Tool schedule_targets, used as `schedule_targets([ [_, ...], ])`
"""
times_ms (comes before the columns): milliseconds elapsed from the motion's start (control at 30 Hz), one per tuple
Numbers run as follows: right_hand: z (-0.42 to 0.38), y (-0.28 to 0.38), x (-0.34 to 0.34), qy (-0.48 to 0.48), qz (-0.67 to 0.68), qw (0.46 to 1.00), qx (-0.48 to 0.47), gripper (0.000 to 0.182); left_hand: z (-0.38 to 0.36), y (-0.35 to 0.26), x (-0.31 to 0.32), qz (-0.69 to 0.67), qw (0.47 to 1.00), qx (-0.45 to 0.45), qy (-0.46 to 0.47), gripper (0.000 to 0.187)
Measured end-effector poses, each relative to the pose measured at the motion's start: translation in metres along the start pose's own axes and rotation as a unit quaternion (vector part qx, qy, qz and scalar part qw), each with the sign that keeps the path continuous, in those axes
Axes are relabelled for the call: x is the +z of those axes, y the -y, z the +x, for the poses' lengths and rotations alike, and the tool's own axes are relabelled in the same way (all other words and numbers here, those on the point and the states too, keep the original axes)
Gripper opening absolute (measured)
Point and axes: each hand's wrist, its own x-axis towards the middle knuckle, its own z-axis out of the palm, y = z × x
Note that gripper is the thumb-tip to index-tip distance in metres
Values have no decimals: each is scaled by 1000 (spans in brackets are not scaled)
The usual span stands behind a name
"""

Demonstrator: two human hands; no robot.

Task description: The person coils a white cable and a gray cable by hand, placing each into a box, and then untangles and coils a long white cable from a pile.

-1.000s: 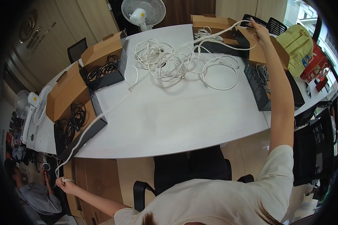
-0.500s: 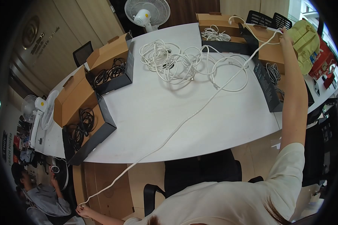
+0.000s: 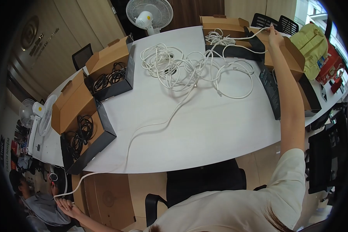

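Low at the left, beyond the table edge, my left hand (image 3: 68,207) is closed on a white cable (image 3: 147,125). That cable sags across the table up to a loose tangle of white cables (image 3: 162,63). My right hand (image 3: 274,38) is stretched to the far right, its fingers pinching a white cable near the open box at the back. This piece runs left toward the bundled white cables (image 3: 219,38) in that box (image 3: 236,50). Under my right forearm, another open box (image 3: 272,94) is partly hidden.
Two open boxes (image 3: 104,113) with black cables (image 3: 82,133) stand along the left side of the white table (image 3: 197,147). A fan (image 3: 149,17) is behind the table. A yellow backpack (image 3: 311,48) sits at right; a black chair (image 3: 205,179) is below. Another person (image 3: 46,205) sits lower left.
The cable stretched taut between my hands has dropped slack onto the table. My right hand has moved left toward the back box. My left hand has shifted left and slightly up.
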Motion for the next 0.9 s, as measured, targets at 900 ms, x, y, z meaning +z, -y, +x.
schedule_targets([
  [900,-303,163,-161,786,301,540,-35,49,-8,280,425,-135,900,-370,185,28],
])
